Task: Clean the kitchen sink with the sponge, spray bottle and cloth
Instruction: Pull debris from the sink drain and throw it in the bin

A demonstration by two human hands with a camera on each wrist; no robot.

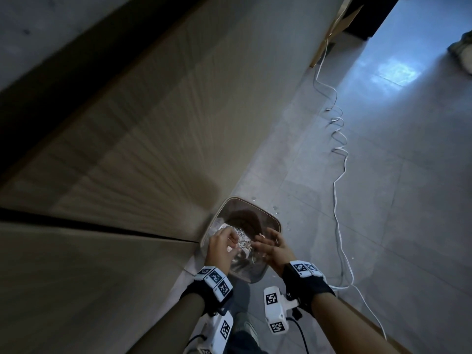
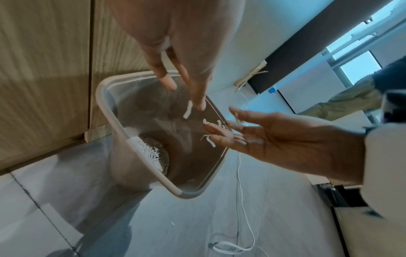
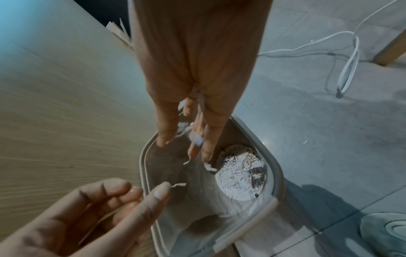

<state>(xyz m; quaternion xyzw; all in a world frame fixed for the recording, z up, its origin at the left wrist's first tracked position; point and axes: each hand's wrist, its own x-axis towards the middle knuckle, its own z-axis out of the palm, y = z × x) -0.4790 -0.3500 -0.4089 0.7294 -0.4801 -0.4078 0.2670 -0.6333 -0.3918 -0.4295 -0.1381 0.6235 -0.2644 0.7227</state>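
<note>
Both my hands hover over an open pale bin (image 1: 271, 216) on the floor. My left hand (image 1: 219, 247) hangs with its fingers loosely curled and holds nothing. My right hand (image 1: 273, 247) is spread, fingers straight. Thin white shreds (image 2: 188, 109) cling to the fingertips of both hands and some are falling. A heap of the same shreds (image 3: 239, 173) lies at the bin's bottom. In the right wrist view, one shred sticks to the left hand's (image 3: 110, 208) thumb below the right hand (image 3: 193, 121). No sponge, spray bottle, cloth or sink is in view.
Wood-grain cabinet fronts (image 1: 127, 136) stand right beside the bin on the left. A white cable (image 1: 339, 175) snakes over the grey tiled floor to the right. My shoe (image 3: 386, 234) is near the bin. A few stray shreds (image 2: 172, 223) lie on the tiles.
</note>
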